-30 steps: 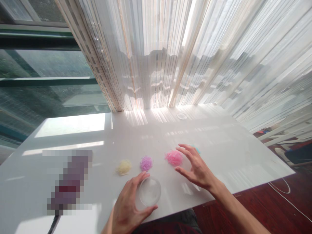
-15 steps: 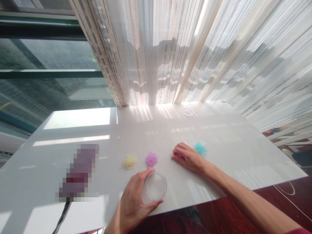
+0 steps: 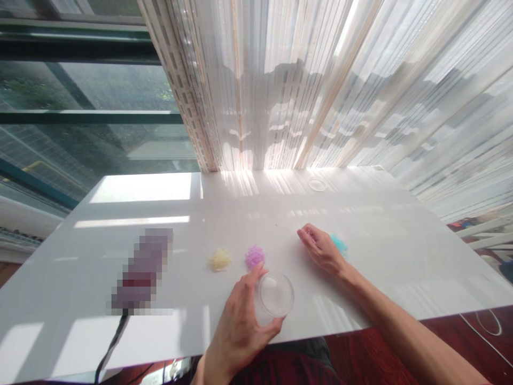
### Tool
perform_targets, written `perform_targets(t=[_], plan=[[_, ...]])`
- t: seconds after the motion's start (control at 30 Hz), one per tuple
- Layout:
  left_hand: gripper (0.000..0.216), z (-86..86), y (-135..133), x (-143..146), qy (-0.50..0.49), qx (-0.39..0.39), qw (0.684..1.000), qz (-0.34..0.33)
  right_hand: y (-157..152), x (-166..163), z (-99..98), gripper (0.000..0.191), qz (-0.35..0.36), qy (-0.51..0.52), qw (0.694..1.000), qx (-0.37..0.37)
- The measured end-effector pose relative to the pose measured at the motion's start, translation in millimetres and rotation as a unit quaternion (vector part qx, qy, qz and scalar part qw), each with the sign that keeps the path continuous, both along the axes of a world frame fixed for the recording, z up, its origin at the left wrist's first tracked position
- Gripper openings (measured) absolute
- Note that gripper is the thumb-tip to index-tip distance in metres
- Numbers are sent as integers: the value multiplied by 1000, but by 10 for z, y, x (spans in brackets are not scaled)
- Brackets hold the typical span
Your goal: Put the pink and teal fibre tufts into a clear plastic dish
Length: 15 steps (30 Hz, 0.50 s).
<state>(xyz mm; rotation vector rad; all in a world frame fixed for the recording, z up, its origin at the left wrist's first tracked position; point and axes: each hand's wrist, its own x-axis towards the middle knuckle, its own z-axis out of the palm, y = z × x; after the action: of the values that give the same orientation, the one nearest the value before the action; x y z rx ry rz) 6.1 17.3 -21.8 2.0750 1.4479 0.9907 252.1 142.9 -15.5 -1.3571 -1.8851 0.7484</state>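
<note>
White and glossy, the broad rectangular table (image 3: pixel 360 214) fills the lower half of the view, its long axis running left to right, sun patches lying on its far left part. Sheer white pleated curtains (image 3: pixel 340 85) hang behind its far edge, and to the far left a large dark-framed window (image 3: pixel 80 107) shows greenery outside. Dark red wooden floor (image 3: pixel 460 342) shows past the near right edge.

On the left of the table lies a blurred purple oblong object (image 3: pixel 140 270), its length pointing from near left to far right, with a black cable (image 3: pixel 108 347) trailing off the near edge.

The left hand (image 3: pixel 240 326) clasps a clear round plastic dish (image 3: pixel 276 295) at the near edge, thumb and fingers around its rim, the dish tilted with its open face towards the camera. The right hand (image 3: pixel 320 248) rests on the table with fingers curled in; whether they grip anything I cannot tell.

Just right of that hand sits a small teal fluffy tuft (image 3: pixel 340 245). Left of it lie a purple fluffy tuft (image 3: pixel 255 256) and a pale yellow fluffy tuft (image 3: pixel 220 259). A small clear round lid (image 3: pixel 317 185) lies near the far edge.
</note>
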Motion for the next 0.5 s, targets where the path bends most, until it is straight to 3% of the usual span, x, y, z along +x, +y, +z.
perform_targets(t=[0.13,0.3,0.5], plan=[[89,-14,43,350,-2,21,999,44,-17,-77,130,53,-33,73,996,-35],[75,-45,195,682,-14,25,996,79,-177,-212,352,53,-18,143,987,-63],[63,8,257,766,-14,68,996,57,-379,-226,537,39,30,40,999,12]])
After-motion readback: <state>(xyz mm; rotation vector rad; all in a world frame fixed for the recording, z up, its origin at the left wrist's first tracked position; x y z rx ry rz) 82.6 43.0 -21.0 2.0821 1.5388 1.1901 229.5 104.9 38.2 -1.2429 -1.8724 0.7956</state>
